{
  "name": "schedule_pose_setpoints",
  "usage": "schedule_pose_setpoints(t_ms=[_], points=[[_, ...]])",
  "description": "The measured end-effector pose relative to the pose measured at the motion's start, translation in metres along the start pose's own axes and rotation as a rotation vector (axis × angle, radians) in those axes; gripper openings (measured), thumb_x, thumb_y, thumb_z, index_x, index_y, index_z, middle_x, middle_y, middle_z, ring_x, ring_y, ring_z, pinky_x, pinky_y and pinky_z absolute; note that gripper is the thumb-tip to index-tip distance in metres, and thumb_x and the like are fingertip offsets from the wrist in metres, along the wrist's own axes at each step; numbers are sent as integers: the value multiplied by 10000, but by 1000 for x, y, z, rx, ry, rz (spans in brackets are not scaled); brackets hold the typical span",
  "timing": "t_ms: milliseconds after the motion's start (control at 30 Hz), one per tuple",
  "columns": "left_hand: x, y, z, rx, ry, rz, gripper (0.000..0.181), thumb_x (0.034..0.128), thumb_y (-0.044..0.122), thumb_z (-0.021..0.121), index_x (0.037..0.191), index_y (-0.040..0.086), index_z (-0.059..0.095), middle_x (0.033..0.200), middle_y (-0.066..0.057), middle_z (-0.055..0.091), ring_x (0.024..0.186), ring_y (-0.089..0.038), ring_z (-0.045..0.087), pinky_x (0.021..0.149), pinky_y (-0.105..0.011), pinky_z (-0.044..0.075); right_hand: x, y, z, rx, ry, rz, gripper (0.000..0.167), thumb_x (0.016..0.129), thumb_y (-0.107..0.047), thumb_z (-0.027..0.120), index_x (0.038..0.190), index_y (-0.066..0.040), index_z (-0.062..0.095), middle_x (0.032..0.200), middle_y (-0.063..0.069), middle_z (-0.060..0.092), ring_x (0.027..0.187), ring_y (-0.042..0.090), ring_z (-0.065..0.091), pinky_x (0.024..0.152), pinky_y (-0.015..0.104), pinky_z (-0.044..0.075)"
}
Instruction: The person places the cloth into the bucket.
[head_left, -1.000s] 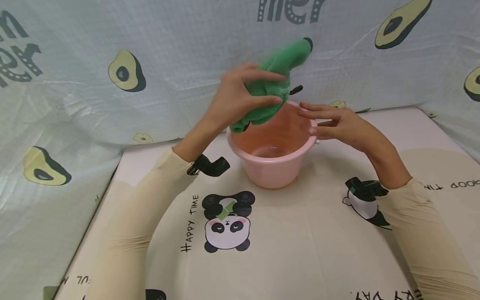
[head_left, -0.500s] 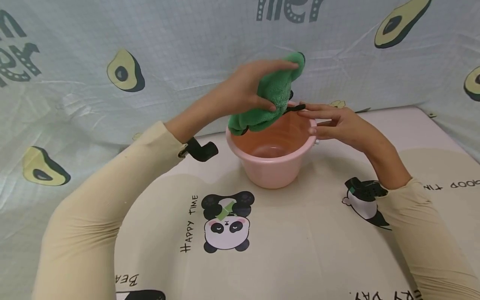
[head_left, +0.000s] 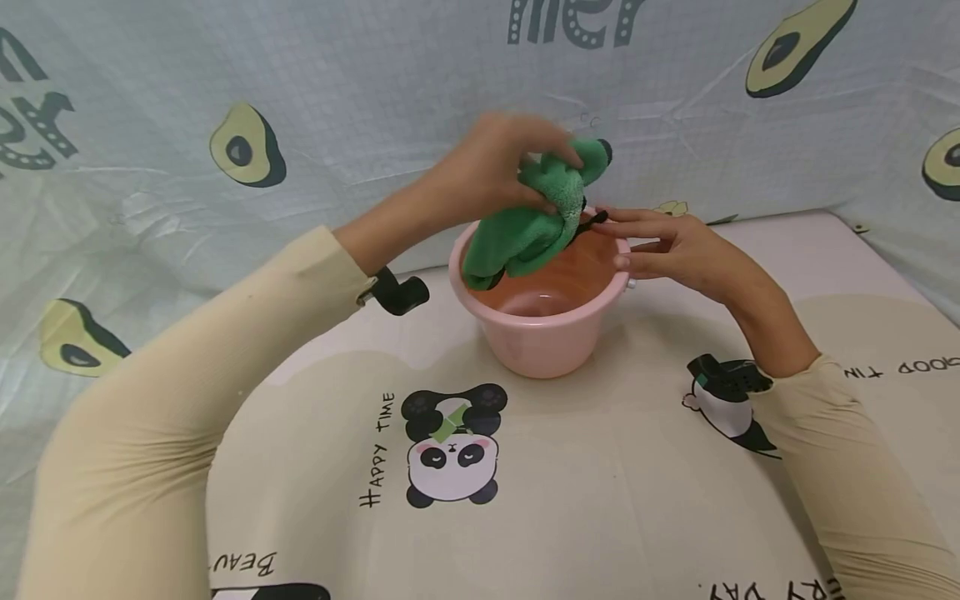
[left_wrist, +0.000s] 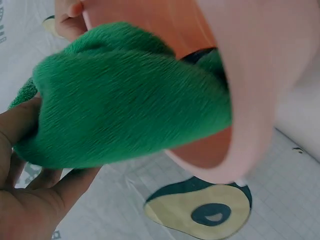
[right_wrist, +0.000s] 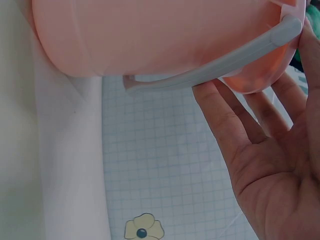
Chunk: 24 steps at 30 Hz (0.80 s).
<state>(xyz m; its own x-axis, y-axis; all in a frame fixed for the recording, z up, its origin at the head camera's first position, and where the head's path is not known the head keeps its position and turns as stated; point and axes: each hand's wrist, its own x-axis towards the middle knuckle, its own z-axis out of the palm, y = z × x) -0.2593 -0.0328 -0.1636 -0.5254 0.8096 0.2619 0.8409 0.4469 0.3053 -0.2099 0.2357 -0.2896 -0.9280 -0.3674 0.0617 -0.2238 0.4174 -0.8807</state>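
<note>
My left hand grips a bunched green fuzzy cloth with dark patches at its ends and a thin black strip on its right side. The hand is above the left part of a pink bucket, and the lower end of the cloth dips inside the rim. In the left wrist view the cloth enters the bucket's mouth. With thumb and fingers, my right hand holds the bucket's right rim. A finger of it touches the pale handle in the right wrist view.
The bucket stands upright on a table cover printed with pandas and lettering. Behind it rises a pale sheet with avocado prints. A black wrist mount sticks out at the left cuff.
My left hand has turned and lowered the green cloth, whose lower end has sunk into the bucket. The left elbow has swung outward to the left. My right hand and the bucket stay put.
</note>
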Motion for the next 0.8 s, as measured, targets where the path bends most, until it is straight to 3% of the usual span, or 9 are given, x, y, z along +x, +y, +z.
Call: schedule_pose_setpoints(t_ms=[200,333,467,600,700,800], points=[[-10,-13,0,10,-149,-82,470,807,170,882,1246,88,736,1306,-66,677,1188,-215,639,959,-328,552,5,-1,2,-22,-22,-47,493,993,-228,689,1470,-246,565,1605,-145,381,1398,158,443,890,187,537],[-17,-19,-2,28,-204,-98,469,840,228,862,1270,100,722,1324,-59,670,1177,-242,653,973,-344,544,8,-2,2,-41,-30,-56,479,994,-252,687,1459,-286,574,1605,-155,376,1410,173,424,890,189,535],[-24,-21,-5,5,-197,-105,449,871,203,834,1282,76,707,1315,-71,674,1187,-262,641,988,-363,535,11,-2,3,-56,-32,-47,475,992,-277,688,1453,-306,579,1603,-171,371,1388,167,436,888,189,530],[-35,-22,-7,35,-183,-126,464,886,230,820,1309,88,692,1276,-71,677,1134,-240,624,960,-358,522,10,-2,2,-56,-45,-37,480,998,-274,679,1463,-310,566,1609,-168,361,1368,186,468,894,193,533],[-52,-22,-7,83,-152,-166,486,908,261,797,1345,95,663,1289,-63,649,1173,-228,582,994,-379,489,9,-2,0,-74,-59,-37,481,1006,-271,667,1472,-310,555,1616,-165,348,1370,200,473,893,189,533],[-75,-21,-3,135,-110,-203,526,947,302,749,1404,85,606,1386,-76,598,1332,-250,503,1116,-421,409,5,-3,-3,-141,-86,-47,484,1021,-293,641,1492,-299,533,1635,-161,306,1398,239,452,896,162,513]])
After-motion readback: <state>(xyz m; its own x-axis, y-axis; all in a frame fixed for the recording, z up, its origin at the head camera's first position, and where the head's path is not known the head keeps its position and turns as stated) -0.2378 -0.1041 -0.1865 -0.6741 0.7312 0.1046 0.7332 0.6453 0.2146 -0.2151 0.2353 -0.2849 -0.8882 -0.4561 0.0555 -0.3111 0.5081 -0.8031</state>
